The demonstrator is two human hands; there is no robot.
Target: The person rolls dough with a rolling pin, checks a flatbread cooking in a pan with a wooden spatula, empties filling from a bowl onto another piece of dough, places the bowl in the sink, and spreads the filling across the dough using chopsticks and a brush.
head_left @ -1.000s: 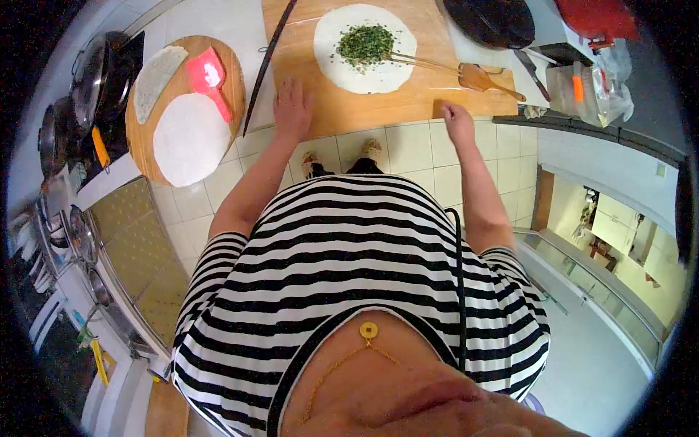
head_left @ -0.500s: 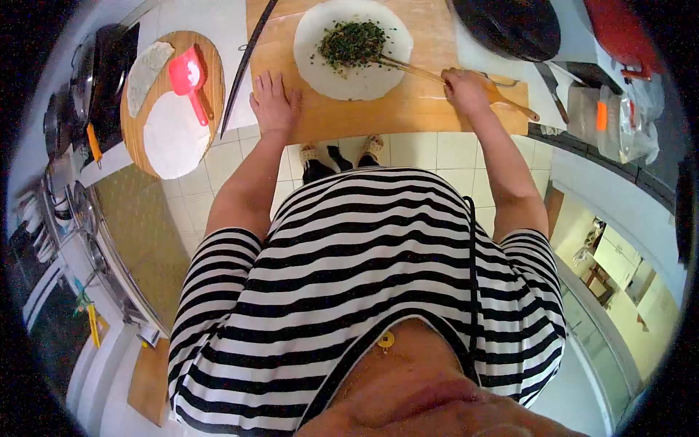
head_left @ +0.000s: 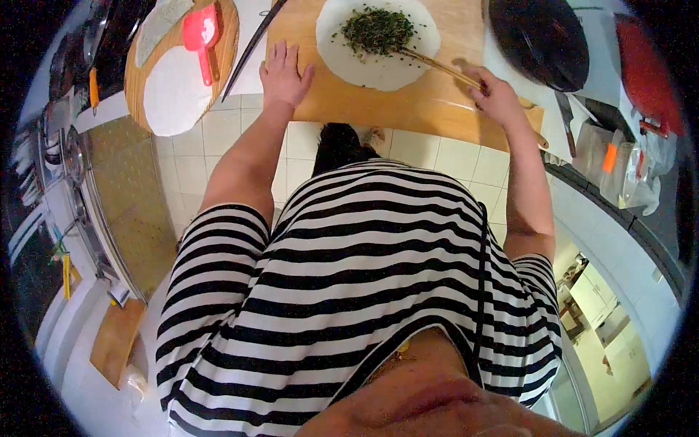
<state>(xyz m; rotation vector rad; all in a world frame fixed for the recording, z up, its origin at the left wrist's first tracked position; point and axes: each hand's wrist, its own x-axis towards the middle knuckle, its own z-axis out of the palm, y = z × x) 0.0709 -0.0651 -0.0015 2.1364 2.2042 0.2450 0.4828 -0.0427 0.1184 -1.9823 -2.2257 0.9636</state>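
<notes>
My left hand lies flat with fingers spread at the left side of a wooden board. In my right hand, at the board's right side, is a pair of chopsticks. Their tips reach the edge of a chopped green filling. That filling is heaped on a thin round dough sheet, with loose bits scattered around the heap. Behind the right hand, a wooden handle is partly hidden by the forearm.
At left, a round wooden board carries a folded half-moon dough piece, a red scoop and a flat dough sheet. A long dark strip lies nearby. At right are a black pan, a knife and plastic bags.
The whole view has shifted, so the counter sits higher and further right. My right hand has drawn slightly toward my body, still with the chopsticks. A dark-clad leg has come forward below the board.
</notes>
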